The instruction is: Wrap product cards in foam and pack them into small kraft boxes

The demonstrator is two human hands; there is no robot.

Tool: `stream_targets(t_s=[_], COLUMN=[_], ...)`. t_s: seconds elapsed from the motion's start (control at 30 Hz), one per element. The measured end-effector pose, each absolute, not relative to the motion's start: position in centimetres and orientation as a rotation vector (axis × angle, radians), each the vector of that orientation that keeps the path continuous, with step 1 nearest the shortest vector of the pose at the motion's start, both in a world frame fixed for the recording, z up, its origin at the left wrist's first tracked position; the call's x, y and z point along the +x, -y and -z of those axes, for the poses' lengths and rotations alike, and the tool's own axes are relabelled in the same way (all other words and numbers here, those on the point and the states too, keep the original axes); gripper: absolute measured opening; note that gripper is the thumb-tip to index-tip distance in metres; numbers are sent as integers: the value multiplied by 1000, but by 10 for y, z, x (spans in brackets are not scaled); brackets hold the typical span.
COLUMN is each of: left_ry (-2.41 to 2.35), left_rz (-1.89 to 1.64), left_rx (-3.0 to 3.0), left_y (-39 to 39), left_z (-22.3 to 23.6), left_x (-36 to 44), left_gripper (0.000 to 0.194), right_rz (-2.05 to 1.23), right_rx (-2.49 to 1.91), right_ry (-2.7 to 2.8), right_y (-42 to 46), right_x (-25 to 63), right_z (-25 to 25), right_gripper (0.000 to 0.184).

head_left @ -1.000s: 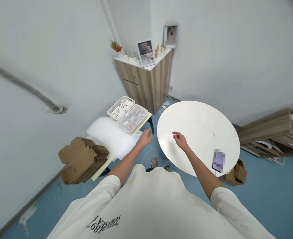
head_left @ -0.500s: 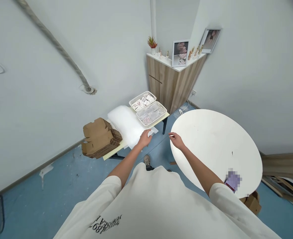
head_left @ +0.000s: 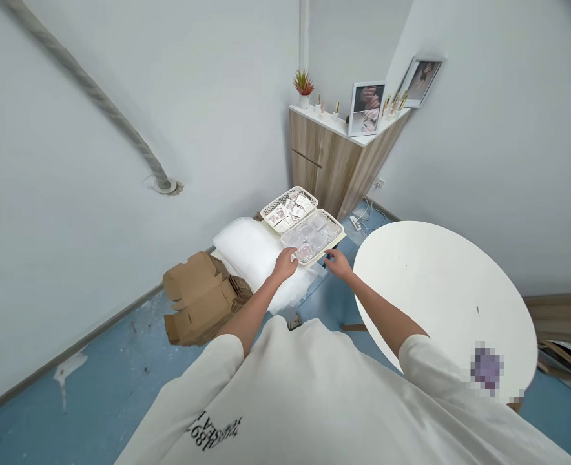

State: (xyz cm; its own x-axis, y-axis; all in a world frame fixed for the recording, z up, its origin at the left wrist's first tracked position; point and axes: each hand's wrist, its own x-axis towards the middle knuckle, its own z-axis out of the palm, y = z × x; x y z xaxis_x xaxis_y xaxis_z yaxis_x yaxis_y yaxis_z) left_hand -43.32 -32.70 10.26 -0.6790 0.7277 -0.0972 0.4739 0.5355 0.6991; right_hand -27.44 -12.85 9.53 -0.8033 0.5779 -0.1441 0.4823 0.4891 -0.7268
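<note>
White, the nearer basket (head_left: 327,245) sits at the far-right end of the bench (head_left: 340,239); left hand (head_left: 284,264) and right hand (head_left: 339,264) hang beside it, fingers apart, contact unclear; uneven lifting could spill its packets (head_left: 311,232).

Black print (head_left: 212,431) on the person's white shirt (head_left: 305,381) shows "89" — the remaining characters are too skewed to read.

Wood-grain cabinet (head_left: 309,145) at upper right of centre, topped with potted plant (head_left: 303,84) and picture frame (head_left: 367,108).
Round white tabletop (head_left: 431,278) at right; slanting pipe (head_left: 89,87) at upper left.
</note>
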Motion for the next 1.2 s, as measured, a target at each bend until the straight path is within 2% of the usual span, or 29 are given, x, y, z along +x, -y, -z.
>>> stream_targets(t_s=[0.27,0.43,0.73,0.9,1.2], left_ry=[-2308,-2264,-2229,-2177,-2057], left_rz=[-895,-871,-881,-1002,-1164], left_rx=[1077,1097,1107,1175,1214], left_y=[301,293,289,284,234], left_z=[-88,-88,-83,-83,-84], left_x=[-467,-477,-480,-479,-442], left_gripper=[46,46,46,46,46], right_rz=[-817,-718,-610,-609,-567], right_rx=[-1114,-1108,-1061,-1013,-996], right_ry=[2799,2916,2973,2902,2762], right_y=[116,107,109,114,116], right_x=[-350,-360,-364,-358,-296], right_z=[-81,-71,-68,-77,-97], right_gripper=[47,43,37,38,38])
